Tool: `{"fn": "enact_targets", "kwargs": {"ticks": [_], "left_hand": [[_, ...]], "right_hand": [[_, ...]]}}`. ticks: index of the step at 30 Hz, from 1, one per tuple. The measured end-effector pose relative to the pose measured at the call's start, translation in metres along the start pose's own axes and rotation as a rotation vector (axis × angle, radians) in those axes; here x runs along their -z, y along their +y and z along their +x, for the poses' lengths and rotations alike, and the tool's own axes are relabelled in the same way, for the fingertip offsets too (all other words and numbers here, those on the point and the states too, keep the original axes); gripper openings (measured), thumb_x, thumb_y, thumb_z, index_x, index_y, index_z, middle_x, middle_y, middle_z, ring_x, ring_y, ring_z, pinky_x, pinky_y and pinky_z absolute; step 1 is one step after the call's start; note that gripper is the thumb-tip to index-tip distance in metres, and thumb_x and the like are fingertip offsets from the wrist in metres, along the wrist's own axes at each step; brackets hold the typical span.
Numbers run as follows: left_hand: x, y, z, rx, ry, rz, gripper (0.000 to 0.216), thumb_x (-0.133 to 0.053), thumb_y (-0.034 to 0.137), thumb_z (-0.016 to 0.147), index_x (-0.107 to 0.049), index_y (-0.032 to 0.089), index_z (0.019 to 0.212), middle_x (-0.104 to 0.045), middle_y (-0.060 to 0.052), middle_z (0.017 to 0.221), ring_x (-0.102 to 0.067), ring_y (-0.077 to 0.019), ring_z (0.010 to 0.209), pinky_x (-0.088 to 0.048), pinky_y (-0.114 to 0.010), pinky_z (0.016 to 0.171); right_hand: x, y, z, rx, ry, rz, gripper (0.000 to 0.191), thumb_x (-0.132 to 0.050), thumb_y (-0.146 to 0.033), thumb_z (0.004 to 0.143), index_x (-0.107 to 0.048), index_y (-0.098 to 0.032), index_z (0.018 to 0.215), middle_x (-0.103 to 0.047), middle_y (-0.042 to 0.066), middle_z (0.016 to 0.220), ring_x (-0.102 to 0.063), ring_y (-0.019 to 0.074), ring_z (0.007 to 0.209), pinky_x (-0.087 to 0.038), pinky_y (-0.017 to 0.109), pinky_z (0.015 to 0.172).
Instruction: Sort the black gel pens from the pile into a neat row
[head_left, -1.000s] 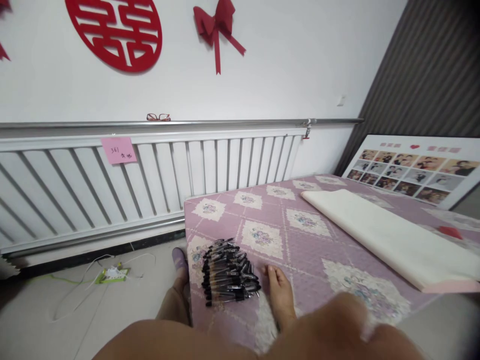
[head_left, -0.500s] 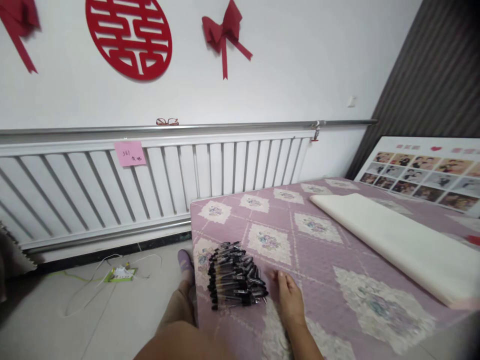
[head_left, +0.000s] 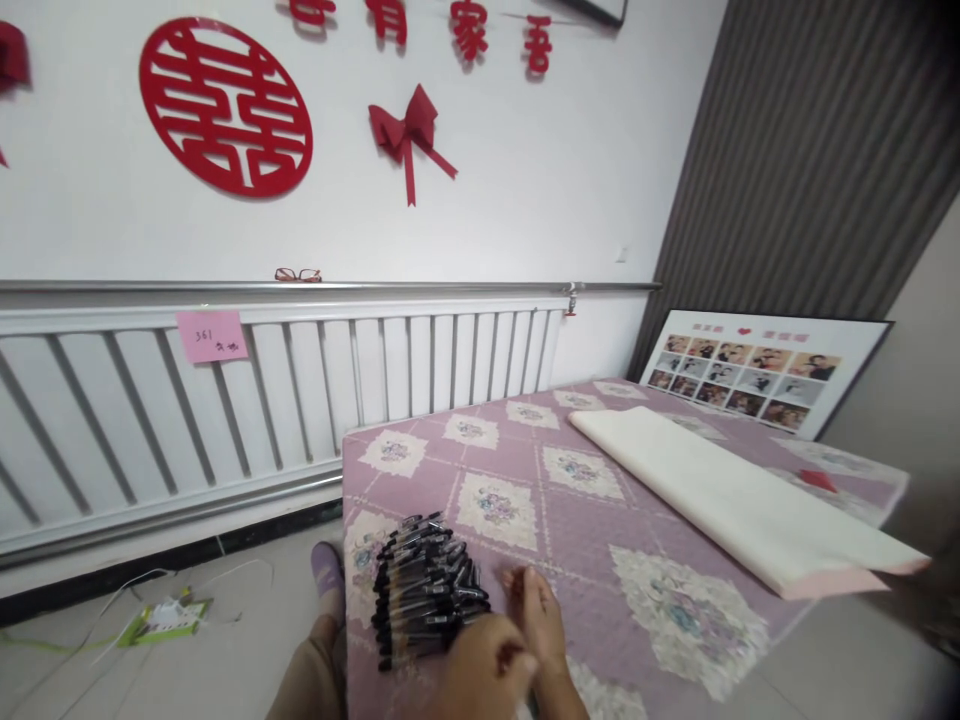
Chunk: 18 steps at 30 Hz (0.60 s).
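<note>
A heap of black pens [head_left: 427, 590] with clear barrels lies on the near left corner of the purple flowered bedspread [head_left: 559, 520]. Just right of the pens is my right hand [head_left: 544, 620], its fingers curled together. My left hand [head_left: 480, 665] is closed in front of it, smeared by motion, and covers the near right edge of the heap. Dark reddish patches show at the fingers of both hands; whether these are a held thing or shadow I cannot make out.
A folded cream sheet [head_left: 697, 490] lies to the right, with a red scrap [head_left: 817, 480] beyond it. A photo board [head_left: 765, 370] leans at the back. Along the wall runs a white radiator [head_left: 420, 360] with glasses [head_left: 298, 275] above. A power strip [head_left: 169, 620] with cables lies on the floor.
My left hand has come into view beside my right hand, over the edge of the pens. The view has tilted up and turned right. The pens look unmoved on the bedspread.
</note>
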<state>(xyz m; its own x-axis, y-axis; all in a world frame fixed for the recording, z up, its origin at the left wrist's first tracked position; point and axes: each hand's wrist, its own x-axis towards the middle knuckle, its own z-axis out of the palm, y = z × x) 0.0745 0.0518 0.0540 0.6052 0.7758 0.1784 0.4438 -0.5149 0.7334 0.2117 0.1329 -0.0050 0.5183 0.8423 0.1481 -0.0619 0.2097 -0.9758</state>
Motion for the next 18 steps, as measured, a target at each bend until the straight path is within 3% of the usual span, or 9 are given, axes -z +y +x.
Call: {"fn": "enact_targets", "kwargs": {"ticks": [2, 4, 6, 8, 12, 18], "left_hand": [[0.017, -0.026, 0.01, 0.162, 0.136, 0.003, 0.035, -0.029, 0.032, 0.096, -0.058, 0.014, 0.084, -0.059, -0.006, 0.08, -0.056, -0.0189, 0.075, -0.046, -0.033, 0.066], [0.034, -0.045, 0.014, 0.438, 0.426, -0.119, 0.037, -0.035, 0.039, 0.09, -0.047, 0.019, 0.062, -0.047, 0.002, 0.06, -0.049, -0.0156, 0.062, -0.039, -0.028, 0.058], [0.05, -0.053, 0.016, 0.505, 0.546, -0.214, 0.04, -0.035, 0.047, 0.087, -0.036, 0.021, 0.056, -0.036, 0.005, 0.054, -0.041, -0.0135, 0.056, -0.034, -0.027, 0.056], [0.065, -0.049, 0.02, 0.487, 0.615, -0.263, 0.043, -0.032, 0.056, 0.085, -0.032, 0.023, 0.057, -0.028, 0.007, 0.052, -0.035, -0.0128, 0.052, -0.029, -0.026, 0.053], [0.091, -0.018, 0.039, 0.375, 0.674, -0.223, 0.047, -0.028, 0.059, 0.085, -0.029, 0.023, 0.055, -0.029, 0.006, 0.053, -0.033, -0.0131, 0.054, -0.026, -0.026, 0.053], [0.117, 0.033, 0.061, 0.216, 0.738, -0.264, 0.051, -0.021, 0.059, 0.088, -0.033, 0.022, 0.056, -0.031, 0.005, 0.053, -0.033, -0.0125, 0.053, -0.025, -0.026, 0.053]], "right_hand": [[-0.001, -0.009, -0.006, -0.011, -0.029, -0.08, 0.047, -0.05, -0.064, 0.077, -0.062, -0.019, 0.067, -0.069, 0.003, 0.067, -0.065, 0.0204, 0.068, -0.05, 0.031, 0.07], [-0.003, -0.019, -0.012, -0.033, -0.058, -0.176, 0.048, -0.045, -0.064, 0.079, -0.057, -0.021, 0.063, -0.065, 0.001, 0.061, -0.06, 0.0191, 0.062, -0.047, 0.029, 0.061], [-0.006, -0.032, -0.016, -0.053, -0.09, -0.236, 0.049, -0.041, -0.065, 0.08, -0.053, -0.022, 0.059, -0.059, 0.0, 0.055, -0.055, 0.018, 0.054, -0.043, 0.027, 0.052], [-0.01, -0.049, -0.019, -0.059, -0.11, -0.264, 0.05, -0.038, -0.066, 0.08, -0.045, -0.024, 0.054, -0.051, -0.002, 0.046, -0.049, 0.0171, 0.047, -0.038, 0.027, 0.047], [-0.02, -0.099, -0.018, 0.013, -0.12, -0.281, 0.055, -0.033, -0.069, 0.08, -0.036, -0.025, 0.049, -0.039, -0.004, 0.041, -0.041, 0.0148, 0.043, -0.033, 0.026, 0.046], [-0.027, -0.17, -0.013, 0.183, -0.161, -0.333, 0.063, -0.02, -0.069, 0.085, -0.037, -0.023, 0.045, -0.039, -0.003, 0.043, -0.043, 0.0139, 0.046, -0.032, 0.026, 0.051]]}}
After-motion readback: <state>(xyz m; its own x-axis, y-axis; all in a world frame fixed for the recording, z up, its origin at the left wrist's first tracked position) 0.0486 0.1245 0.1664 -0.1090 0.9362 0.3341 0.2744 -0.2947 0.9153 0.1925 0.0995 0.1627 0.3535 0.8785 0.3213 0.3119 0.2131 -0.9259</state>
